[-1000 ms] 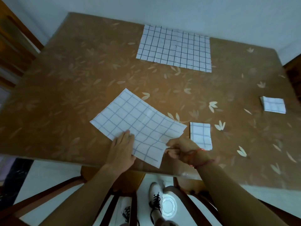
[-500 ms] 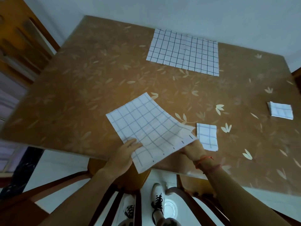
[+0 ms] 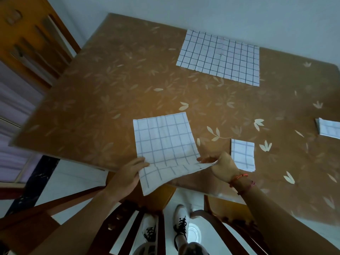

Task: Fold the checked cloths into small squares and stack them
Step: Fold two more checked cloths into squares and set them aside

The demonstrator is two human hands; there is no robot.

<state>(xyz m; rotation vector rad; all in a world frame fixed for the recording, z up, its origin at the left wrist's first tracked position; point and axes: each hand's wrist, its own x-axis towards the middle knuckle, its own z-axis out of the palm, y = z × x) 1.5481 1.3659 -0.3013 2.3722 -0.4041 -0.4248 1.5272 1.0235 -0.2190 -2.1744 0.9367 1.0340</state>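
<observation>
A white checked cloth [image 3: 165, 142] lies at the table's near edge, its front part hanging past the edge. My left hand [image 3: 128, 175] grips its near left side. My right hand [image 3: 221, 165] pinches its near right corner, lifted slightly off the table. A small folded checked square [image 3: 242, 154] rests just right of my right hand. Another folded checked cloth [image 3: 328, 128] sits at the far right. A large unfolded checked cloth [image 3: 220, 56] lies flat at the back of the table.
The brown table [image 3: 92, 107] has a leaf pattern and a glossy top. Wooden chairs [image 3: 128, 218] stand below the near edge, with feet in white shoes [image 3: 181, 220] on the floor. A wooden door [image 3: 27, 34] stands at the left.
The cloth has been turned from a diagonal lie to square with the table and pulled toward the near edge. My right hand moved from under its edge to pinching the corner.
</observation>
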